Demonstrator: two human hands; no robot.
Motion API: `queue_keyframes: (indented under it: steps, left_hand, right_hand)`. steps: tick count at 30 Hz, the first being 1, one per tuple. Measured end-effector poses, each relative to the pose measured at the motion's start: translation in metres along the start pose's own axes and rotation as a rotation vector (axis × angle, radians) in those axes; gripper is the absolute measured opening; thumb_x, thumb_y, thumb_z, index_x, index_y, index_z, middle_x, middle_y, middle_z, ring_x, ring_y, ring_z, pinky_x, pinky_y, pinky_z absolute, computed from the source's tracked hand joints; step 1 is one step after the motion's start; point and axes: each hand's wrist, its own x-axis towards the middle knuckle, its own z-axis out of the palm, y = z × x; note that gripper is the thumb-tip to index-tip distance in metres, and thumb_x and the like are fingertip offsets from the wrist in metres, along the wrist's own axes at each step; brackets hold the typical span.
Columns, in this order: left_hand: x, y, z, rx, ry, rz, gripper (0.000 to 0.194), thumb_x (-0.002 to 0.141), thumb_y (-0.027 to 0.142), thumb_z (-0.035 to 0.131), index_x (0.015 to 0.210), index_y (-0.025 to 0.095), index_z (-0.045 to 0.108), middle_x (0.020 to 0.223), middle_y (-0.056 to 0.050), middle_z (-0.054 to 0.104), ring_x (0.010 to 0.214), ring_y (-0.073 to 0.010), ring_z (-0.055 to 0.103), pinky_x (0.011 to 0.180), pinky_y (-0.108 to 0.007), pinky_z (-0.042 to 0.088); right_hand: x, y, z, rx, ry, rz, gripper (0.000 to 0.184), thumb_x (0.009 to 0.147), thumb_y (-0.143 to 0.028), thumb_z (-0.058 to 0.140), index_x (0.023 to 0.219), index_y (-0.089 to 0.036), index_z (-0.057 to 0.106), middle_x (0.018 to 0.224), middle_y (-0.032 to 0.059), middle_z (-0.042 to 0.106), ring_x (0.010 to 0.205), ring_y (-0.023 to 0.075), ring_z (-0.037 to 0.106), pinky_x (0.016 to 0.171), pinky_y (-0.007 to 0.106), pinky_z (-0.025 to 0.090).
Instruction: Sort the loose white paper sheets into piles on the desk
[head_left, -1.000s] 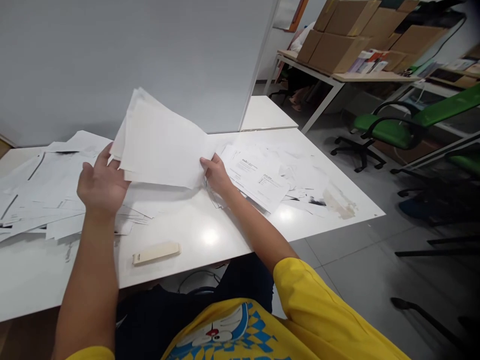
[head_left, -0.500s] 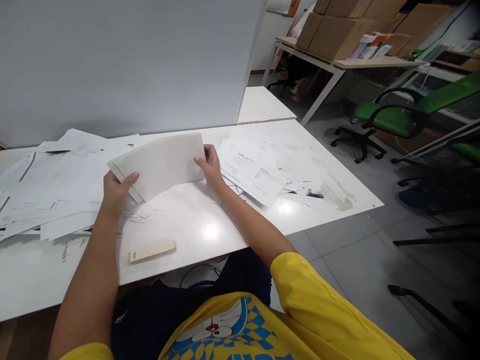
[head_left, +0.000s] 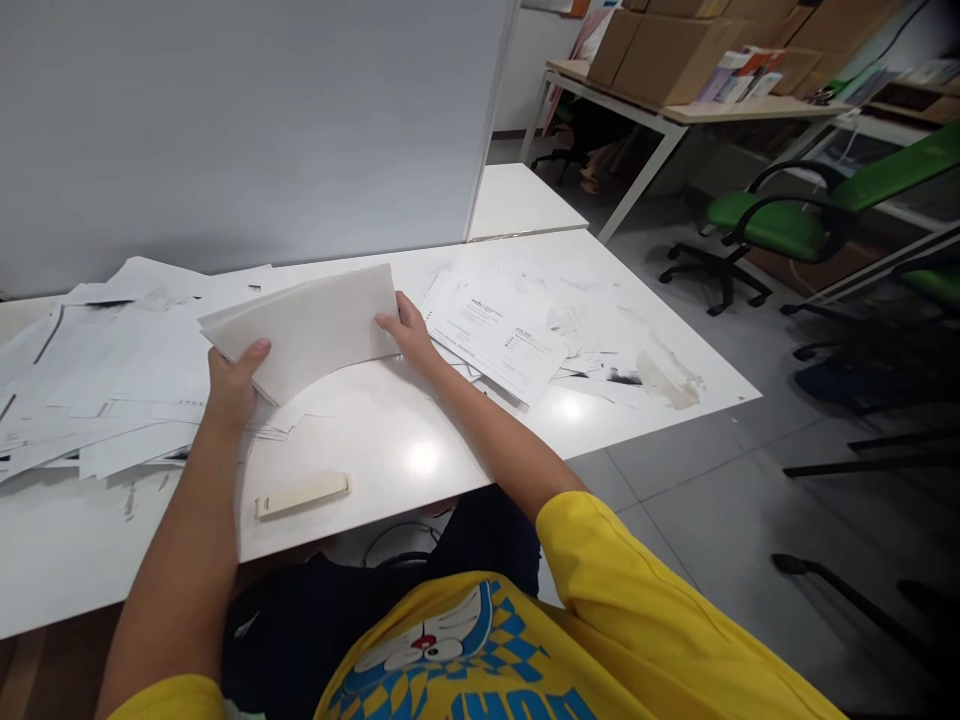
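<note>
We grip the thin, floppy stack of papers (head_left: pixel 307 325) by its short edges, left hand (head_left: pixel 232 385) and right hand (head_left: pixel 405 330) both closed on it, just above the white table (head_left: pixel 390 440), so it bows.

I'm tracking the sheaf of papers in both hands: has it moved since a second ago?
Yes. The sheaf of papers, gripped by the left hand and right hand, has come down toward the white table, no longer raised against the grey partition.
</note>
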Motion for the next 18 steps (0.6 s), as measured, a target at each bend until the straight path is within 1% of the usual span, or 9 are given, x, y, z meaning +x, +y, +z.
queue_keyframes:
  steps: [3, 5, 9, 12, 14, 15, 16, 17, 18]
  left_hand:
    - [-0.005, 0.001, 0.006, -0.002, 0.073, -0.036, 0.072, 0.039, 0.047, 0.097, 0.09, 0.014, 0.059, 0.095, -0.006, 0.073, 0.093, -0.0185, 0.065, 0.092, -0.037, 0.059]
    - [-0.006, 0.002, 0.009, -0.01, 0.119, -0.051, 0.071, 0.039, 0.041, 0.097, 0.092, 0.014, 0.059, 0.093, -0.005, 0.072, 0.092, -0.0185, 0.065, 0.096, -0.04, 0.058]
    - [-0.001, 0.004, 0.011, 0.018, 0.155, -0.074, 0.062, 0.055, 0.029, 0.094, 0.102, 0.01, 0.059, 0.097, -0.004, 0.07, 0.091, -0.0174, 0.065, 0.102, -0.047, 0.056]
    - [-0.001, 0.01, 0.007, 0.098, 0.132, -0.078, 0.054, 0.065, 0.024, 0.091, 0.104, 0.008, 0.059, 0.099, -0.004, 0.071, 0.091, -0.0162, 0.064, 0.101, -0.045, 0.057]
    - [-0.012, 0.018, 0.0, 0.19, 0.061, -0.099, 0.05, 0.071, 0.028, 0.089, 0.107, 0.008, 0.06, 0.1, -0.004, 0.072, 0.09, -0.0159, 0.063, 0.097, -0.043, 0.059]
    - [-0.023, 0.024, -0.005, 0.247, 0.017, -0.105, 0.048, 0.075, 0.03, 0.087, 0.11, 0.009, 0.061, 0.1, -0.004, 0.073, 0.091, -0.016, 0.064, 0.096, -0.041, 0.059]
    - [-0.038, 0.03, -0.01, 0.312, -0.036, -0.098, 0.045, 0.08, 0.031, 0.082, 0.114, 0.009, 0.062, 0.102, -0.004, 0.073, 0.091, -0.0163, 0.065, 0.094, -0.04, 0.059]
    - [-0.055, 0.037, -0.014, 0.375, -0.034, -0.062, 0.042, 0.086, 0.031, 0.076, 0.12, 0.011, 0.062, 0.103, -0.005, 0.073, 0.093, -0.0168, 0.066, 0.093, -0.039, 0.059]
    - [-0.074, 0.044, -0.017, 0.433, -0.069, 0.001, 0.041, 0.093, 0.03, 0.066, 0.129, 0.012, 0.06, 0.111, -0.007, 0.073, 0.1, -0.0185, 0.068, 0.093, -0.039, 0.059]
  right_hand:
    - [0.0, -0.002, 0.0, -0.114, -0.101, 0.018, 0.037, 0.086, -0.044, 0.065, 0.117, -0.025, 0.057, 0.118, 0.0038, 0.069, 0.117, 0.0257, 0.063, 0.109, 0.043, 0.049]
    - [0.001, -0.007, 0.0, -0.229, -0.151, 0.04, 0.038, 0.089, -0.041, 0.061, 0.123, -0.025, 0.055, 0.119, 0.0044, 0.07, 0.118, 0.0276, 0.063, 0.112, 0.046, 0.047]
    - [0.008, -0.024, -0.007, -0.444, -0.262, 0.074, 0.039, 0.09, -0.03, 0.054, 0.129, -0.024, 0.056, 0.116, 0.0048, 0.07, 0.112, 0.03, 0.063, 0.111, 0.053, 0.047]
    - [0.003, -0.039, -0.017, -0.441, -0.29, 0.054, 0.046, 0.086, -0.023, 0.049, 0.132, -0.023, 0.058, 0.117, 0.0035, 0.07, 0.113, 0.0294, 0.062, 0.111, 0.055, 0.047]
    - [-0.017, -0.05, -0.027, -0.387, -0.277, 0.072, 0.051, 0.084, -0.021, 0.049, 0.134, -0.023, 0.059, 0.121, 0.0037, 0.07, 0.114, 0.0289, 0.062, 0.111, 0.054, 0.047]
    - [-0.032, -0.056, -0.034, -0.357, -0.268, 0.098, 0.052, 0.083, -0.022, 0.05, 0.134, -0.023, 0.06, 0.123, 0.0042, 0.07, 0.115, 0.0288, 0.063, 0.11, 0.054, 0.048]
    - [-0.05, -0.062, -0.043, -0.327, -0.264, 0.142, 0.053, 0.081, -0.022, 0.052, 0.134, -0.023, 0.061, 0.126, 0.0053, 0.07, 0.116, 0.029, 0.063, 0.109, 0.053, 0.049]
    - [-0.07, -0.069, -0.053, -0.296, -0.253, 0.195, 0.054, 0.08, -0.023, 0.055, 0.134, -0.023, 0.062, 0.128, 0.0059, 0.07, 0.116, 0.0291, 0.063, 0.108, 0.052, 0.05]
    - [-0.09, -0.076, -0.064, -0.277, -0.241, 0.255, 0.054, 0.08, -0.024, 0.058, 0.134, -0.024, 0.063, 0.13, 0.0061, 0.07, 0.117, 0.0293, 0.064, 0.107, 0.052, 0.05]
